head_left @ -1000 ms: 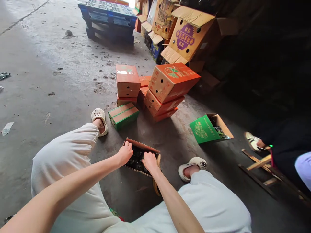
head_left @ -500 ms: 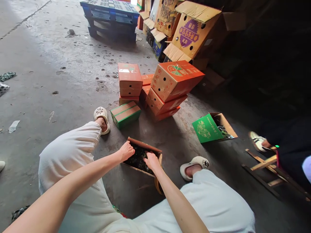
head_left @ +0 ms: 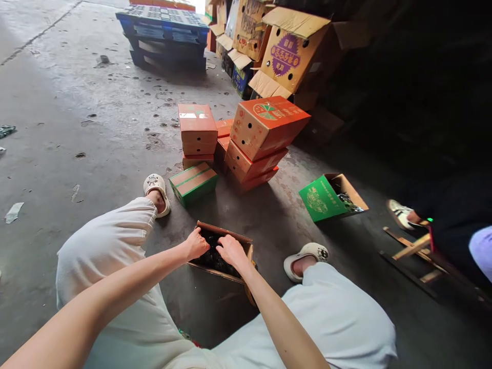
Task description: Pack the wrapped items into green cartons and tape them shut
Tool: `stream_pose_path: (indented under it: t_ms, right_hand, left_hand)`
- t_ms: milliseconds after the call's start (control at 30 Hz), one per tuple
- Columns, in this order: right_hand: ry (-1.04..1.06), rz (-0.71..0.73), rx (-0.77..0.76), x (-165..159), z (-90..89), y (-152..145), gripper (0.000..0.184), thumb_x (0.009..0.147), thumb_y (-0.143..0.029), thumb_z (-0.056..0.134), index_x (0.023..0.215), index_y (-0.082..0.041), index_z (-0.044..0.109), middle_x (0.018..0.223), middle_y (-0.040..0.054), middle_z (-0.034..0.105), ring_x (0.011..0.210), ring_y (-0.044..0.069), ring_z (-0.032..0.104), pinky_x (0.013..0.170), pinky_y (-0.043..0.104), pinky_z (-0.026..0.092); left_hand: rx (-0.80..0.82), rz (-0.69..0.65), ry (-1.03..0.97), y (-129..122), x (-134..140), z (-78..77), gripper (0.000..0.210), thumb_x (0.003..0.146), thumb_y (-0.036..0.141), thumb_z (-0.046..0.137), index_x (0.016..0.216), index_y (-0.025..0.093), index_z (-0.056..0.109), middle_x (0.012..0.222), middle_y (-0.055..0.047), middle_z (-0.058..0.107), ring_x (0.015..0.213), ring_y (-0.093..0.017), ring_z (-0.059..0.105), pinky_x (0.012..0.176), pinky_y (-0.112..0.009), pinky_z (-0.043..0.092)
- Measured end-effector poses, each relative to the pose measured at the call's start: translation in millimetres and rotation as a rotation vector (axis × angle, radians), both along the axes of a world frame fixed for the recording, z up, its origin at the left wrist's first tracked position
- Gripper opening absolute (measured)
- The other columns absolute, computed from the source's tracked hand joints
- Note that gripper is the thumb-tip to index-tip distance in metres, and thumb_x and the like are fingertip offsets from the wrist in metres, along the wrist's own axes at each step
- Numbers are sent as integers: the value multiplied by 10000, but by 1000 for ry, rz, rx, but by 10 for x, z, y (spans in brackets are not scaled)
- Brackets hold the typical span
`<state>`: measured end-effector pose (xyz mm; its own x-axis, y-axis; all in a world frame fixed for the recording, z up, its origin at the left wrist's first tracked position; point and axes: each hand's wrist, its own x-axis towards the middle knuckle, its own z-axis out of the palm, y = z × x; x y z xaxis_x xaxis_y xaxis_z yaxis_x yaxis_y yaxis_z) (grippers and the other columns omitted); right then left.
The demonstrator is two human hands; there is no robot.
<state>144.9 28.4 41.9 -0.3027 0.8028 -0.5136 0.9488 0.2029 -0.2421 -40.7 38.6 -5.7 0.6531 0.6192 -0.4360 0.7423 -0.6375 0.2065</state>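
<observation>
Between my legs an open cardboard box [head_left: 248, 251] sits on the floor, filled with dark, glossy contents [head_left: 216, 262] whose kind I cannot make out. My left hand [head_left: 198, 243] is at the box's left end, its fingers curled and pressed together on the dark stuff near the rim. From the right, my right hand [head_left: 231, 249] reaches over the box; its fingers and thumb are drawn together on the contents. Whatever the fingertips pinch is hidden. A small gap separates the two hands.
A closed green-and-brown box [head_left: 194, 182] lies ahead, before stacked orange boxes [head_left: 265, 125]. At right stands an open green box [head_left: 323, 199] with shiny contents, near another person's shoe [head_left: 400, 214] and a wooden stool [head_left: 413, 248]. Blue pallets [head_left: 165, 38] are further back.
My right hand has moved left over the box, closer to my left hand. The view has shifted slightly, so the surroundings sit a little further left.
</observation>
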Motion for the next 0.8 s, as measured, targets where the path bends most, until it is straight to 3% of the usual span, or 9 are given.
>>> stream_pose_path:
  t_ms: [133,267,400,500,633,667,733,767,800]
  right_hand:
    - [-11,-1,-5,10,-39,19,273,1033,-288,525,1198,-191,719,1273,114,710,1213,254,661,1009,313,485]
    - [-40,21,-22,-3,-60,7,247,1027,-264,532,1165,-175,716,1266,144,696,1208,277,659,1013,344,489]
    - [-6,91,-46,-34,-168,-91,265,977,-196,581,1217,-161,689,1324,145,651,1187,255,656,1011,314,493]
    - [54,90,-58,-22,-216,-113,327,968,-205,598,1289,-169,650,1331,126,642,1206,233,629,1024,282,480]
    - [68,25,82,4,-189,-71,364,1045,-207,439,1344,-208,646,1297,120,636,1231,236,582,1066,307,445]
    - [72,32,90,3,-186,-68,407,1047,-198,422,1403,-223,619,1302,122,628,1219,236,585,1068,314,444]
    - [78,72,41,-14,-201,-79,516,1033,-198,445,1541,-264,505,1353,129,597,1201,245,598,1049,333,465]
    - [70,91,11,-29,-217,-90,576,1020,-211,475,1590,-286,441,1404,137,567,1221,260,591,1033,348,483]
    - [50,103,-11,-48,-235,-101,620,1007,-230,507,1614,-304,401,1460,145,528,1261,284,571,1017,365,500]
  left_hand:
    - [14,2,43,1,85,-48,154,875,148,654,973,160,771,864,-172,762,1054,-330,651,998,-478,388]
    - [-32,19,36,-71,136,-139,147,849,105,673,940,154,778,923,-197,754,1129,-352,616,882,-399,452]
    - [-7,54,16,-239,165,-137,284,906,45,558,1083,107,771,1173,-264,708,1129,-355,637,824,-381,497]
    - [-46,90,-41,-234,140,27,289,887,26,566,1092,89,759,1192,-270,693,1096,-347,666,845,-386,517]
    - [-175,123,-141,181,-114,417,281,834,22,591,983,174,776,996,-107,764,945,-250,721,868,-329,531]
    - [-221,197,-182,327,-220,505,273,833,38,600,985,185,773,983,-79,768,954,-234,723,881,-313,533]
    - [-283,470,-204,577,-445,617,280,852,78,593,1064,173,749,1070,-89,764,1040,-245,717,920,-324,539]
    - [-394,611,-163,657,-548,633,316,854,95,609,1141,159,724,1118,-109,758,1068,-260,715,922,-343,550]
    - [-462,652,-127,698,-635,618,364,836,127,656,1198,133,699,1088,-130,764,1009,-280,735,861,-364,579]
